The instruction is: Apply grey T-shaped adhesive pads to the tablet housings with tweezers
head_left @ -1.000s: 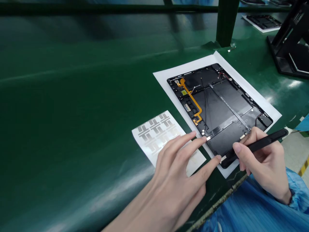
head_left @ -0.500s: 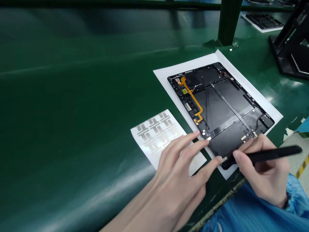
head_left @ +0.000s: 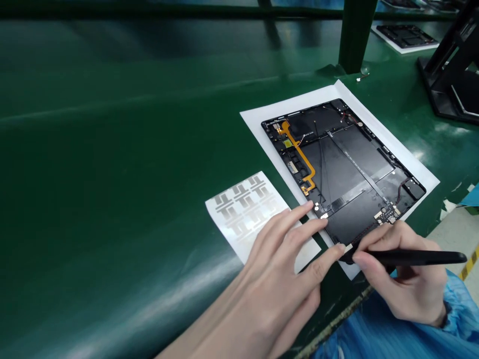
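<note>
A black tablet housing point(head_left: 355, 149) lies open-side up on a white sheet point(head_left: 258, 117). Inside it run an orange flex cable point(head_left: 304, 160) and a grey ribbon cable point(head_left: 357, 167) leading to a small circuit board point(head_left: 387, 214). With fingers spread, my left hand point(head_left: 288, 259) rests its fingertips along the housing's near left edge, gripping nothing. In a pinch, my right hand point(head_left: 406, 274) holds a slim black pen-shaped tool point(head_left: 422, 258) at the near corner, beside a small pale strip point(head_left: 348, 248). The tool's tip is hidden behind my fingers.
Partly under my left hand is a white sticker sheet point(head_left: 243, 209) with grey T-shaped pieces. Behind the housing rises a green post point(head_left: 357, 37). A black stand point(head_left: 449, 75) is at right, near another housing point(head_left: 407, 36). The green bench's edge point(head_left: 337, 326) runs close to me.
My right hand has shifted down and left along the housing's near edge, with the tool lower and more level. More of the circuit board shows. My left hand stays on the edge.
</note>
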The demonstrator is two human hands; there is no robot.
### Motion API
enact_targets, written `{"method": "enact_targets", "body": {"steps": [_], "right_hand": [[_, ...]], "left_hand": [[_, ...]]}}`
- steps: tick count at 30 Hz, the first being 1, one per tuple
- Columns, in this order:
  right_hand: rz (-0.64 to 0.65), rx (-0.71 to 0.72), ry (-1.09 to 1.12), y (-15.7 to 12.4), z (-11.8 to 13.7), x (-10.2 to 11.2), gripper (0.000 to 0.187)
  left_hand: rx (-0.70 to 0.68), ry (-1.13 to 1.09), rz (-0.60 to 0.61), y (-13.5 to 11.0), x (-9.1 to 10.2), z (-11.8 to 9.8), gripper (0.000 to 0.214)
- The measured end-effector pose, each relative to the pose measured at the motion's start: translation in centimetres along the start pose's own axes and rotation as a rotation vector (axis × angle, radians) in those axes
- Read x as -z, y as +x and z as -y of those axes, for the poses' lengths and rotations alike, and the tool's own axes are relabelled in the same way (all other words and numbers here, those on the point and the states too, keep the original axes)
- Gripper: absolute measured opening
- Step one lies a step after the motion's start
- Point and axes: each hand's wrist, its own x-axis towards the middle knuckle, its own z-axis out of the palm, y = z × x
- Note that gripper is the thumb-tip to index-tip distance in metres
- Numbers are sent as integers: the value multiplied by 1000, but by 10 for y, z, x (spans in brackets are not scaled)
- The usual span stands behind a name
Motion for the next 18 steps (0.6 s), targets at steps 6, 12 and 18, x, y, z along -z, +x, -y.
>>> {"method": "enact_targets", "body": {"steps": [6, 12, 18], "right_hand": [[-6, -19, 44, 1, -2, 3, 18], [50, -11, 0, -1, -4, 4, 16], [228, 9, 116, 18, -7, 23, 8]], "left_hand": [[-105, 30, 41, -4, -1, 5, 48], [-112, 55, 23, -4, -1, 7, 49], [-166, 138, 87, 0, 7, 9, 45]]}}
